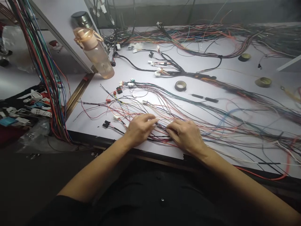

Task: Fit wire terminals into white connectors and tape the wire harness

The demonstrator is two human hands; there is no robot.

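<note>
Just below frame centre: thin, dark, plastic-coated wire bundle [161,126] on white desk [82,126], between hands. Right hand [184,135] seems pinched on it; left hand [142,127] curled, grip unclear. Likely step: arranging strands. Next move calls for steady fingertips.

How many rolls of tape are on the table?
3: a roll near the black tool, another roll farther right, and a third roll behind that one. Wires could hide more.

Shirt [143,191] is black, creased, with one small shiny spot [162,199] in front. Left sleeve [62,208] is short. Left hand [140,128] and right hand [185,134] are bare.
</note>
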